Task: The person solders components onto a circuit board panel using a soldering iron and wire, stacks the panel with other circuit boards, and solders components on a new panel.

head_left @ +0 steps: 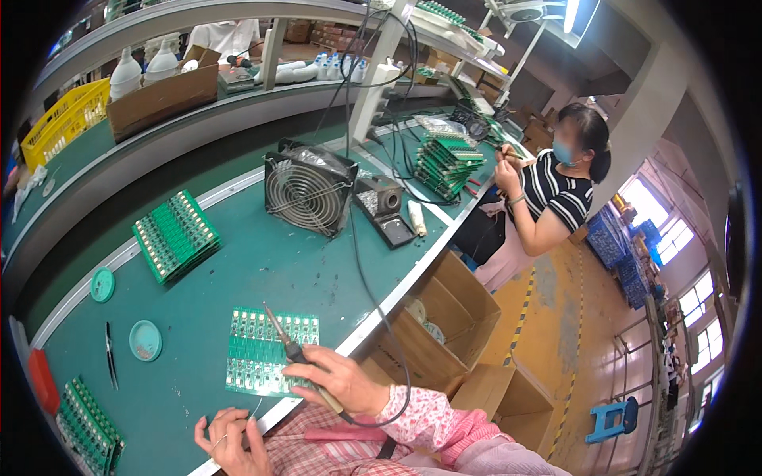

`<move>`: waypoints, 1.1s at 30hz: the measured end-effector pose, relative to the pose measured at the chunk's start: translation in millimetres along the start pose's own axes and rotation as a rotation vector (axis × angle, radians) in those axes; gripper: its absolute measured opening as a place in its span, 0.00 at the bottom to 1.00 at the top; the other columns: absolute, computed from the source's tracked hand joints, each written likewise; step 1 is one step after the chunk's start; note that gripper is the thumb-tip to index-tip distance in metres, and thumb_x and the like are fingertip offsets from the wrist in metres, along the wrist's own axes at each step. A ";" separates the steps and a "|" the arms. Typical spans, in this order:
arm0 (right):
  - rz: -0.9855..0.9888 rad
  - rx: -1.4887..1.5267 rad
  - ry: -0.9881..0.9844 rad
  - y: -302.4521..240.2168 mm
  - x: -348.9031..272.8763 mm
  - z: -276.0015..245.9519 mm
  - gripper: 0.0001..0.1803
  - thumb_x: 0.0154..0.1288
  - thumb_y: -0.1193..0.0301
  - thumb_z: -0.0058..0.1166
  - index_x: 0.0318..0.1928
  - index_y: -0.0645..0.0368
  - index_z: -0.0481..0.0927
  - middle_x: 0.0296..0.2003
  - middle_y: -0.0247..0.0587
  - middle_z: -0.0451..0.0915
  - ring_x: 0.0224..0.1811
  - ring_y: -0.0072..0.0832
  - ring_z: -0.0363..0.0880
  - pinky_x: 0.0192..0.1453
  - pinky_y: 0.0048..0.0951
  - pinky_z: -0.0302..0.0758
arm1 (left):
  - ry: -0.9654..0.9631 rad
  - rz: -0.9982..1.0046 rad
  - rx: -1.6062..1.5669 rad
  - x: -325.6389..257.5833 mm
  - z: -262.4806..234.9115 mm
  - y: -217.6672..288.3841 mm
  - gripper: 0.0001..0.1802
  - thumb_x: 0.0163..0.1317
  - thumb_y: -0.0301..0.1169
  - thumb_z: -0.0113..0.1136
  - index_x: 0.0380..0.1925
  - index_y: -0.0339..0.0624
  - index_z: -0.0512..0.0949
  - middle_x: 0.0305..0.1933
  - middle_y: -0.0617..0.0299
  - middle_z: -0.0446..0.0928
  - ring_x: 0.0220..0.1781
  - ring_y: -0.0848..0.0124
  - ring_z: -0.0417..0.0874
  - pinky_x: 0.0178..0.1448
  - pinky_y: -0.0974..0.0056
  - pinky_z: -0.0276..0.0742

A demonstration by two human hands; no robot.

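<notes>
A panel of green circuit boards with rows of small parts lies flat on the bench in front of me. My right hand is closed around the handle of a soldering iron. The iron's tip points away to the upper left, over the panel. At the bench's front edge, left of the panel, my left hand has its fingers curled. A thin piece of solder wire sticks up from them toward the panel's near edge.
Stacked circuit boards stand farther back, with another stack at left. Tweezers lie near a round dish. A fan and iron stand are ahead. The iron's cable loops rightward. A co-worker sits right.
</notes>
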State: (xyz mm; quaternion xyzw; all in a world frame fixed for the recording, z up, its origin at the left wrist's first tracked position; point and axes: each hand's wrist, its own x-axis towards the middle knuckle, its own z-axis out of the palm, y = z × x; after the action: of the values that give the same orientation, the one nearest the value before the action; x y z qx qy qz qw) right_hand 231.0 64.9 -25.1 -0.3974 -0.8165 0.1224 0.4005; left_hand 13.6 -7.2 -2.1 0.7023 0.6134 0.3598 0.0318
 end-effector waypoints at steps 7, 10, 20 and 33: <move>-0.056 -0.049 -0.024 -8.1 16.6 -12.7 0.23 0.53 0.73 0.70 0.52 0.56 0.82 0.34 0.41 0.81 0.33 0.36 0.81 0.37 0.34 0.79 | -0.003 -0.122 -0.066 2.0 12.3 3.0 0.05 0.57 0.21 0.62 0.28 0.40 0.74 0.47 0.60 0.81 0.56 0.59 0.81 0.66 0.49 0.60; -0.027 0.025 0.063 -32.3 13.2 -22.3 0.16 0.53 0.83 0.65 0.44 0.59 0.85 0.22 0.37 0.79 0.22 0.31 0.78 0.25 0.29 0.73 | 0.020 -0.139 -0.074 3.5 19.5 1.3 0.07 0.56 0.22 0.64 0.28 0.41 0.74 0.48 0.60 0.81 0.55 0.59 0.81 0.64 0.50 0.62; -0.154 0.203 -0.059 -45.2 9.8 -0.9 0.05 0.67 0.73 0.52 0.38 0.63 0.77 0.16 0.33 0.81 0.14 0.23 0.77 0.20 0.24 0.73 | 0.084 -0.175 -0.085 4.2 21.4 -6.1 0.08 0.55 0.22 0.64 0.27 0.40 0.73 0.50 0.58 0.81 0.54 0.59 0.82 0.58 0.52 0.66; -0.097 0.239 -0.098 -48.2 0.7 -2.9 0.09 0.57 0.81 0.58 0.40 0.63 0.80 0.23 0.38 0.84 0.22 0.30 0.82 0.26 0.28 0.78 | 0.056 -0.142 -0.059 9.0 23.6 -3.0 0.07 0.55 0.24 0.65 0.29 0.41 0.74 0.50 0.61 0.80 0.53 0.62 0.81 0.56 0.53 0.65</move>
State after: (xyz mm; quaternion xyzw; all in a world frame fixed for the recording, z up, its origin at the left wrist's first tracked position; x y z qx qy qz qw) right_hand 206.4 33.5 2.1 -0.3006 -0.8330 0.2185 0.4098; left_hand 23.8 10.8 -16.9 0.6454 0.6517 0.3938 0.0608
